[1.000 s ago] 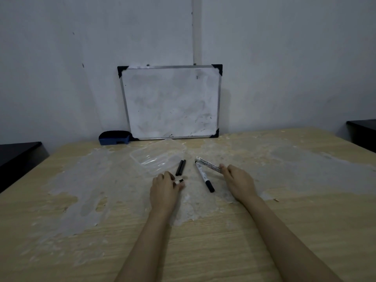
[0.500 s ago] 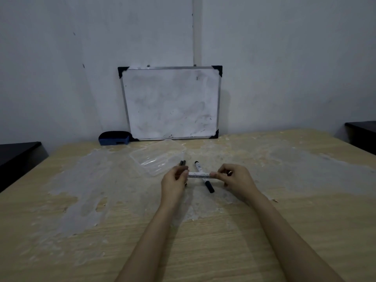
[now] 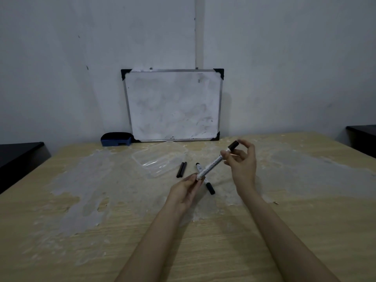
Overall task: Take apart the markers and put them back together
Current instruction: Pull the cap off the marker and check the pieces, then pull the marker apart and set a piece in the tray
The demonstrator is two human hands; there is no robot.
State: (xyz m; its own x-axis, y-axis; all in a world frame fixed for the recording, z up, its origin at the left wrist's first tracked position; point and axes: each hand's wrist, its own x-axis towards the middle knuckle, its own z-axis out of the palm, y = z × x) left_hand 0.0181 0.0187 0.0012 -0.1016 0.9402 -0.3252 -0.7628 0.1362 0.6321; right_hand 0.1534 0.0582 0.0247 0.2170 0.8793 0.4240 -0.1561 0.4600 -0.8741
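I hold a white marker [image 3: 211, 164] with a black cap, tilted above the table. My left hand [image 3: 188, 189] pinches its lower end. My right hand [image 3: 243, 159] grips its upper part, fingertips near the black cap [image 3: 233, 145]. A second white marker [image 3: 205, 181] lies on the table beneath, partly hidden by the held one. Two black caps [image 3: 181, 169] lie side by side to the left of it.
A clear plastic box [image 3: 158, 159] sits just behind the caps. A whiteboard [image 3: 173, 104] leans on the wall at the table's far edge, with a blue eraser [image 3: 117, 139] to its left. Dark furniture stands at both sides.
Both hands have lifted one marker off the table and raised it, tilting its capped end up to the right. The left hand moved from the table onto the marker's lower end.
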